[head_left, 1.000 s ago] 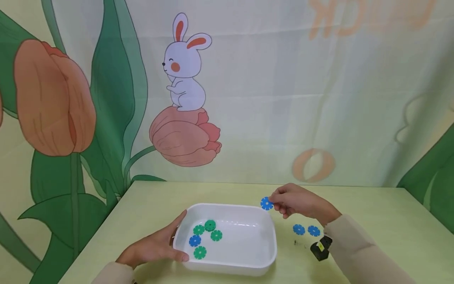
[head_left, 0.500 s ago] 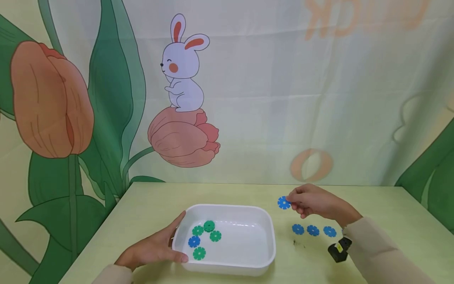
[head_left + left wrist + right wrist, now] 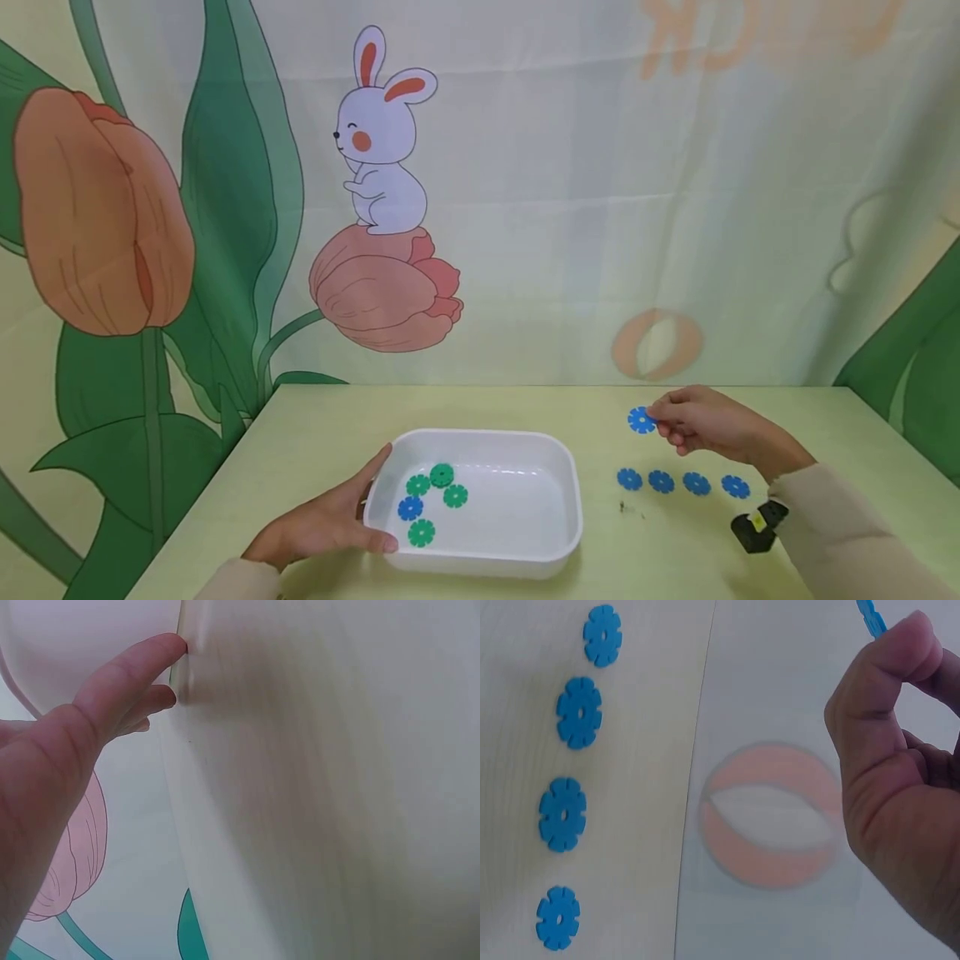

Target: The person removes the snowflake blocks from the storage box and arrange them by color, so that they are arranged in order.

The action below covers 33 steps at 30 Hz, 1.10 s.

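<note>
My right hand (image 3: 708,423) pinches a blue snowflake disc (image 3: 641,420) by its edge, between thumb and fingertips, over the right side of the table. In the right wrist view only part of this disc (image 3: 871,618) shows beyond the thumb. At the left, my left hand (image 3: 330,521) holds the end of a white plastic tub (image 3: 510,565), its thumb on the near corner of the rim and its fingers along the outer side. Inside the tub, towards its left end, lie several green snowflake discs (image 3: 422,533) and one blue disc (image 3: 410,508).
Several blue snowflake discs (image 3: 662,482) form a row on the table (image 3: 480,408) right of the tub. Small dark specks (image 3: 622,507) lie near the row. A black device (image 3: 757,529) is at the right wrist. Behind the table hangs a printed cloth (image 3: 525,208).
My right hand has moved right with the blue disc, from beside the tub's far right corner to above the row. More discs of the row now show. The left hand stays on the tub.
</note>
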Available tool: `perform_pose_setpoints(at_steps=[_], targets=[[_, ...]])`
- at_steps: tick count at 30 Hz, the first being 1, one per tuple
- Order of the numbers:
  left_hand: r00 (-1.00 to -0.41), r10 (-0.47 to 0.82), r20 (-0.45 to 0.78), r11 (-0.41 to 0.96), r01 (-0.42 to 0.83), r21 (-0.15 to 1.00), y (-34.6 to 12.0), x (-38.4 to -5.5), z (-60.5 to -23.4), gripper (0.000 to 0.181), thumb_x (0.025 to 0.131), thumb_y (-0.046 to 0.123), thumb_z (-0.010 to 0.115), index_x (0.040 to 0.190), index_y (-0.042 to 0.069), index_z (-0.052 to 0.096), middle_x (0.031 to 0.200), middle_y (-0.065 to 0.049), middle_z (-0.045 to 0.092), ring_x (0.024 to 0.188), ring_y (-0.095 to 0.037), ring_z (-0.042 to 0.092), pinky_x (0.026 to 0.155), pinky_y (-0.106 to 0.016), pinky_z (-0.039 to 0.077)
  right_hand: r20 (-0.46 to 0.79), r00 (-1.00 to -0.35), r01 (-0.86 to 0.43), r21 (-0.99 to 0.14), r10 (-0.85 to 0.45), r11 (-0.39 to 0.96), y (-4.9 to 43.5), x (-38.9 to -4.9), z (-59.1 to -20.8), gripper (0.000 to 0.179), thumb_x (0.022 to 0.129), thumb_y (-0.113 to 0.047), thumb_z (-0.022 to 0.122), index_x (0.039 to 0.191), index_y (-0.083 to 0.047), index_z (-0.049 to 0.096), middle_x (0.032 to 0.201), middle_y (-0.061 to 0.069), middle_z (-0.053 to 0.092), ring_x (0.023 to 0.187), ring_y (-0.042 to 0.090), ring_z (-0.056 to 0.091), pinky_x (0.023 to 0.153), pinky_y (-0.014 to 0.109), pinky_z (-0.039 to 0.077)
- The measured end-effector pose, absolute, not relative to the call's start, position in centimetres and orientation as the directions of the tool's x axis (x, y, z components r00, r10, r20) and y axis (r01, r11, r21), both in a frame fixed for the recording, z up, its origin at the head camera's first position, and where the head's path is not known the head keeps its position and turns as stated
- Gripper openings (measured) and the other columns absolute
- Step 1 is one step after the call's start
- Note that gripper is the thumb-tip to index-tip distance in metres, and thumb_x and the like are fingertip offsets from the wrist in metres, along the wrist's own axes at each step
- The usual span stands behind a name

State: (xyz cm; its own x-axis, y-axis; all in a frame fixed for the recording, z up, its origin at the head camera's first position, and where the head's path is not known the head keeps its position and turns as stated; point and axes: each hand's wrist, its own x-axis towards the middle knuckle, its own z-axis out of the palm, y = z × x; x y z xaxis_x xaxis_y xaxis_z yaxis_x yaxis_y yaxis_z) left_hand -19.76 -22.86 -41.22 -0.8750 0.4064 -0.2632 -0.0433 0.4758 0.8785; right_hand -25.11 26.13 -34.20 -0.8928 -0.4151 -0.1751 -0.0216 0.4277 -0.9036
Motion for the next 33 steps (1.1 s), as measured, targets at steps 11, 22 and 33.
perform_pose_setpoints(at_steps=[11,22,33], targets=[[-0.868,0.424,-0.259,0.463,-0.038,0.886,-22.9,-19.7,-41.3,0.117,0.085,0.024,0.082,0.161,0.014,-0.006,0.157,-0.024,0.024,0.131,-0.037,0.039,0.112,-0.059,0.029,-0.213,-0.891,0.04,-0.915,-0.4,0.4,29.3,-25.2,-35.8,0.029,0.107,-0.026,0.048,0.099,0.001,0.055,0.078,0.001,0.052,0.065,0.009,0.051,0.066,0.024,0.052],[-0.868,0.436,-0.238,0.448,-0.02,0.894,-23.1,-19.6,-41.2,0.119,0.084,0.024,0.083,0.16,0.013,-0.007,0.158,-0.025,0.022,0.132,-0.037,0.038,0.112,-0.058,0.028,-0.21,-0.898,0.039,-0.912,-0.386,0.408,33.0,-24.9,-35.4,0.029,0.108,-0.026,0.046,0.099,0.0,0.056,0.08,0.0,0.053,0.067,0.008,0.051,0.066,0.024,0.052],[-0.873,0.424,-0.24,0.457,-0.023,0.889,-23.0,-19.6,-41.3,0.119,0.083,0.025,0.084,0.161,0.013,-0.006,0.157,-0.024,0.023,0.132,-0.036,0.039,0.112,-0.058,0.028,-0.262,-0.901,0.098,-0.899,-0.345,0.428,35.7,-24.8,-36.3,0.027,0.109,-0.024,0.043,0.094,-0.006,0.057,0.08,-0.001,0.053,0.068,0.008,0.052,0.068,0.025,0.053]])
